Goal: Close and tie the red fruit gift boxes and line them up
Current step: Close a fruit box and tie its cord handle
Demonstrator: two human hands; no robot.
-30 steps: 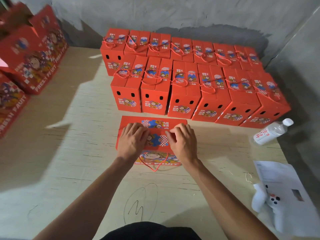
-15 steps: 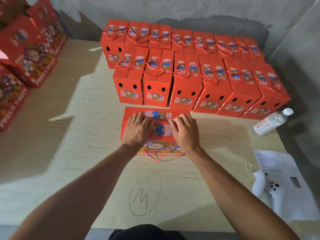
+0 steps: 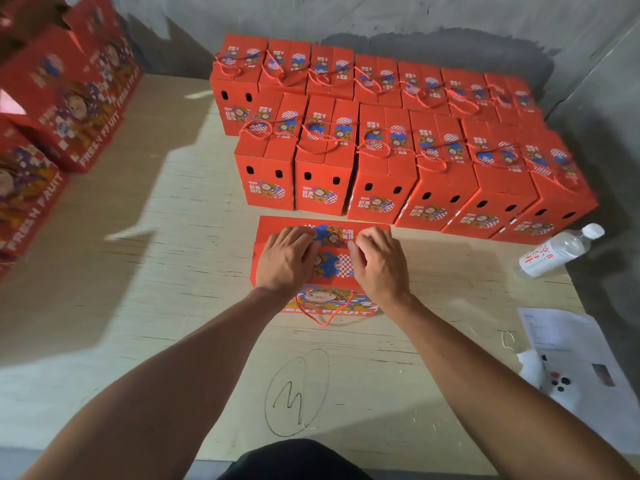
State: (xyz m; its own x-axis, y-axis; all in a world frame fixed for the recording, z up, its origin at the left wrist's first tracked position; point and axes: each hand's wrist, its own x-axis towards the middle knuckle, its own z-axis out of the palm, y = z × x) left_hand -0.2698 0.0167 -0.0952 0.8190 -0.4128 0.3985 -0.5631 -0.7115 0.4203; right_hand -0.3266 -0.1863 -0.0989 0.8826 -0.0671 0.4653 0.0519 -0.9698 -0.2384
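Head view: both hands (image 3: 287,259) (image 3: 379,265) flat on red box (image 3: 332,268), bare tabletop (image 3: 156,271) leftward.

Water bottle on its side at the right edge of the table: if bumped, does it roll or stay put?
The water bottle is round and lies on its side, so it would probably roll. It looks clear and possibly near empty, so likely light. It lies near the table edge, so it might go off.
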